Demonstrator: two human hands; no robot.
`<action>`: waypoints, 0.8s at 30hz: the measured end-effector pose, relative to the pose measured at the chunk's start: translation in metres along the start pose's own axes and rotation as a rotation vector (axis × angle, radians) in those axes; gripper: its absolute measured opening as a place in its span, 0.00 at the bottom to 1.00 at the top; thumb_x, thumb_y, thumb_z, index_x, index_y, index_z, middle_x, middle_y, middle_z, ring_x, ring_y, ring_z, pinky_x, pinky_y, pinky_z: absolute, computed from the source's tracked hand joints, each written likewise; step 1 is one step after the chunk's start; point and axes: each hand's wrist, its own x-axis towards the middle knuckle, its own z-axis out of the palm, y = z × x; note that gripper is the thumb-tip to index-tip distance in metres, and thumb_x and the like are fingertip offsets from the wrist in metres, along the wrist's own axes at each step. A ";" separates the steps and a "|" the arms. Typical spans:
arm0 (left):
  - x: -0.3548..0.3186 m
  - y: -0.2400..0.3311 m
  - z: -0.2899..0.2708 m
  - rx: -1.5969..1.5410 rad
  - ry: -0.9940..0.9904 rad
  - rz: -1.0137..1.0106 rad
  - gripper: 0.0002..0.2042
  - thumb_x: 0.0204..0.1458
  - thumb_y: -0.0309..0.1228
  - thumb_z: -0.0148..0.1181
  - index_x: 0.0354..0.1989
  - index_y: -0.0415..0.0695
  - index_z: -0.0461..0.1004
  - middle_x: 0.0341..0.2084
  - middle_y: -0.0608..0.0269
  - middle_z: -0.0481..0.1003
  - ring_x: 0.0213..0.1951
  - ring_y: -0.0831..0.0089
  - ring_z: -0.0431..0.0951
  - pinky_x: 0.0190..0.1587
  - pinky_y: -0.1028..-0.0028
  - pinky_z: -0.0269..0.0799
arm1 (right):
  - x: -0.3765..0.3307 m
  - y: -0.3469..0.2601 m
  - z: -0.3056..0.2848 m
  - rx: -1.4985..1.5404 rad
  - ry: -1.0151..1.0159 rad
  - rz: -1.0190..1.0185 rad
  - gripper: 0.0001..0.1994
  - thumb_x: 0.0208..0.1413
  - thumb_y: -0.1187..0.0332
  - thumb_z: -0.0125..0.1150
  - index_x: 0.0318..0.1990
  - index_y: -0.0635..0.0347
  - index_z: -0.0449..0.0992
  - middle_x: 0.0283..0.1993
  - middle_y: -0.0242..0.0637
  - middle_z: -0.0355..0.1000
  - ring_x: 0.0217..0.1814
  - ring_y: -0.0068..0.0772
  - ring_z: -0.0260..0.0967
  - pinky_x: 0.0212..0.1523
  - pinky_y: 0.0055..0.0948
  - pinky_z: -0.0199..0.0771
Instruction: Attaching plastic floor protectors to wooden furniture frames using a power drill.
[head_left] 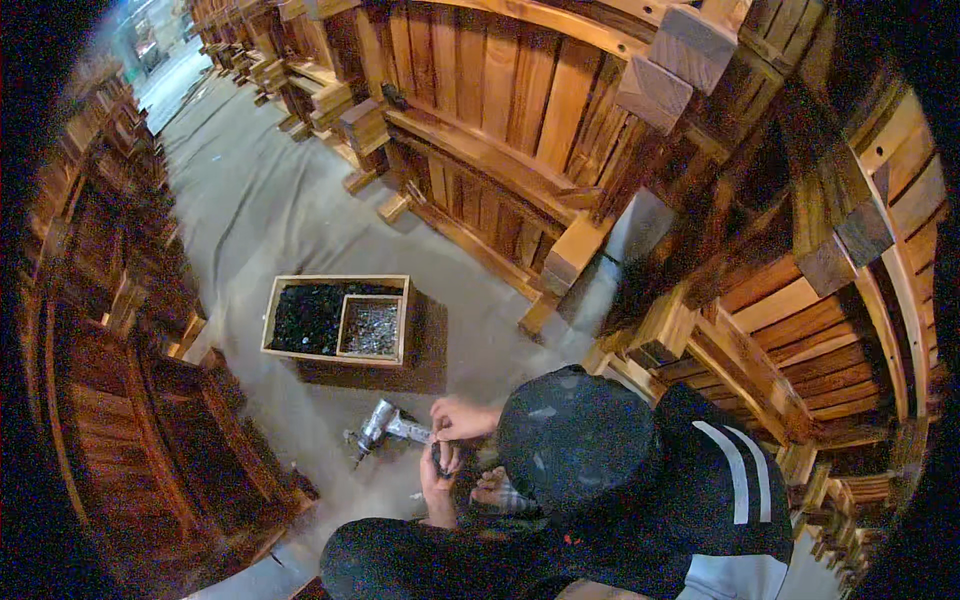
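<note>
Neither of my own hands shows in the head view. Low in the middle, a co-worker in a dark cap (578, 440) crouches over the floor, seen from above. One of that person's hands (465, 417) meets the other hand (438, 480) around a small dark piece (440, 458) that is too small to name. Just left of these hands lies a silver power driver (385, 424), its bit end toward the lower left. Beyond it a wooden box (335, 279) holds many small black parts (308, 320). Its inner compartment contains small silvery pieces of hardware (370, 326).
Slatted wooden furniture (510, 75) stands in a long row along the far right side. More wooden pieces (850, 340) crowd the right, and another row (120, 420) lines the left. Grey sheeting (225, 180) covers the floor of the aisle between them.
</note>
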 end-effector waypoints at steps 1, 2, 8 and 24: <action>0.001 -0.001 -0.001 0.138 0.003 0.061 0.14 0.60 0.39 0.38 0.28 0.45 0.63 0.08 0.68 0.55 0.12 0.75 0.56 0.12 0.78 0.51 | 0.000 0.003 0.002 -0.009 0.066 -0.066 0.11 0.45 0.61 0.60 0.30 0.60 0.78 0.37 0.43 0.71 0.39 0.40 0.69 0.39 0.34 0.69; -0.005 0.000 -0.012 0.408 0.060 0.163 0.13 0.60 0.38 0.39 0.28 0.44 0.63 0.08 0.67 0.55 0.12 0.74 0.56 0.13 0.78 0.53 | 0.007 -0.007 0.004 0.008 0.058 -0.073 0.11 0.45 0.61 0.60 0.30 0.60 0.78 0.37 0.43 0.71 0.39 0.40 0.69 0.39 0.34 0.69; -0.001 -0.007 -0.006 0.109 0.069 -0.012 0.14 0.59 0.39 0.40 0.28 0.43 0.63 0.08 0.66 0.56 0.12 0.74 0.57 0.14 0.78 0.54 | 0.006 -0.032 -0.006 0.016 -0.158 0.540 0.09 0.38 0.64 0.62 0.20 0.63 0.77 0.17 0.40 0.72 0.16 0.35 0.67 0.21 0.35 0.65; -0.022 0.014 0.045 0.050 0.382 -0.002 0.15 0.59 0.36 0.41 0.24 0.40 0.64 0.08 0.66 0.58 0.11 0.73 0.59 0.13 0.78 0.53 | 0.002 -0.015 0.012 0.522 -0.095 0.591 0.11 0.43 0.66 0.64 0.23 0.68 0.77 0.21 0.38 0.74 0.20 0.25 0.67 0.24 0.31 0.66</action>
